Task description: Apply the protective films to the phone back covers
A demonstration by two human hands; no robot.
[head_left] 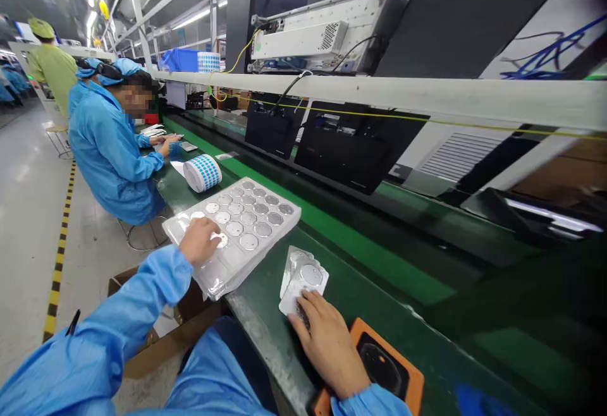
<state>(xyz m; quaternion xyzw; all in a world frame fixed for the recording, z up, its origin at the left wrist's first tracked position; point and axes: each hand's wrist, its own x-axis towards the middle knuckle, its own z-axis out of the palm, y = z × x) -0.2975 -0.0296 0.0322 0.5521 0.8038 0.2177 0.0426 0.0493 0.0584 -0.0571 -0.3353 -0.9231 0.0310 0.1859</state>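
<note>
Left hand (199,239) on disc tray (237,259), right hand (328,342) on small sheet (303,279).

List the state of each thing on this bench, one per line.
Tray, flat, most pockets filled with discs.
Left hand, fingers bent on the tray; hold unclear.
Right hand, open, fingertips on the card stack.
Sticker roll, on its side, partly unwound.
Orange device, flat, face up.
</note>
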